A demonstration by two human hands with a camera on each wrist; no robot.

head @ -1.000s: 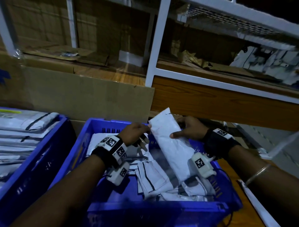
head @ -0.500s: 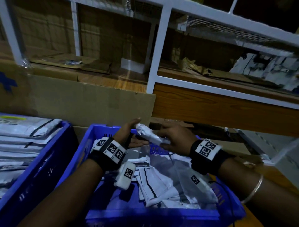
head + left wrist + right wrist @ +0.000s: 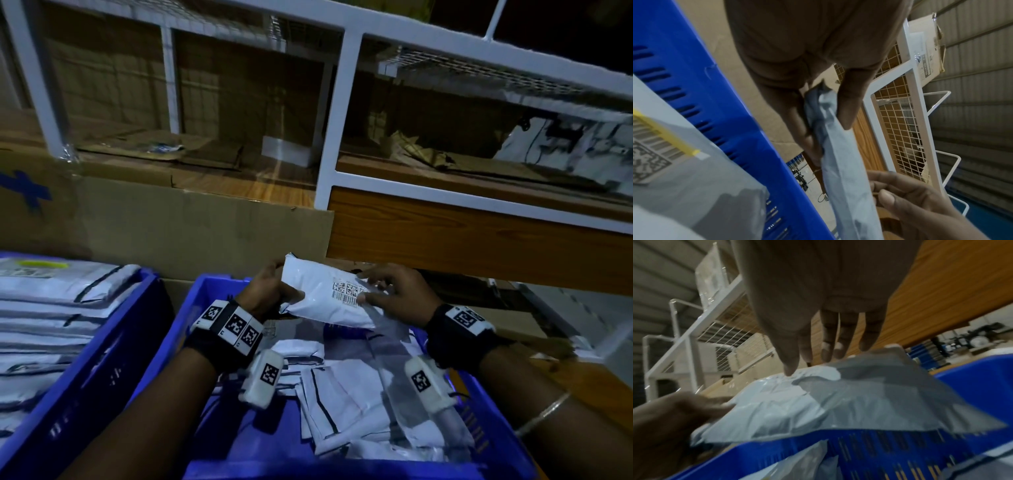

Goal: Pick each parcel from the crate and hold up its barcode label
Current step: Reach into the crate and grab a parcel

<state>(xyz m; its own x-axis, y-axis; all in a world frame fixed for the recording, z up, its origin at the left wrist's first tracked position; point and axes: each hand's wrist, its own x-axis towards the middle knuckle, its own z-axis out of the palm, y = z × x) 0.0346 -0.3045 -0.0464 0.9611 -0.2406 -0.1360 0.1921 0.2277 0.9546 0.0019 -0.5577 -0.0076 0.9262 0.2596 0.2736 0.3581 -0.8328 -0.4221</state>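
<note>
Step in hand: I have one white poly-mailer parcel lifted clear of the blue crate, its barcode label turned up toward my head camera; I judge this is the show-the-label stage.
Left hand: my left hand pinches the parcel's left end, thumb on top and fingers beneath; the left wrist view shows the plastic bunched in that grip.
Right hand: my right hand holds the right end, thumb pressed just beside the label, fingers spread along the far edge.
Parcel position: held above the far half of the crate, roughly level, tilted slightly down to my right.
Crate contents: more white mailers lie loose below, so the task is far from done.
Neighbouring crate: a second blue crate on my left carries stacked mailers.
Next move: keep the thumb off the codes, flatten the wrinkled film, raise it squarely, then set it aside, probably left.
</note>
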